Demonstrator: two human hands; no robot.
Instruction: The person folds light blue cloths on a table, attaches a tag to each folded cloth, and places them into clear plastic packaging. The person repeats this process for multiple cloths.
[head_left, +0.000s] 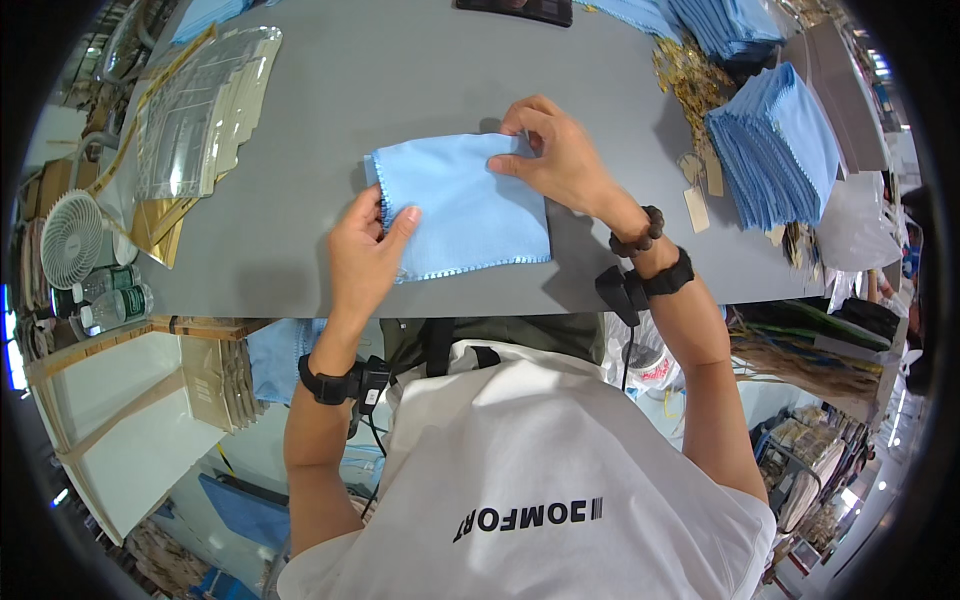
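Note:
A folded light-blue cloth (465, 210) with a scalloped stitched edge is held just over the grey table (315, 97). My left hand (367, 244) grips its left edge, thumb on top and fingers behind. At the upper right corner, my right hand (551, 154) pinches the cloth between thumb and fingers. Part of another layer shows behind the cloth's upper left corner. Whether the lower edge touches the table cannot be told.
To the right stands a stack of folded blue cloths (776, 150), beside gold-coloured tags or pins (686, 75) and a beige tag (696, 208). Clear plastic sleeves (202, 112) lie at left, near a white fan (73, 238) and plastic bottles (116, 307). A dark phone (517, 9) lies at the far edge.

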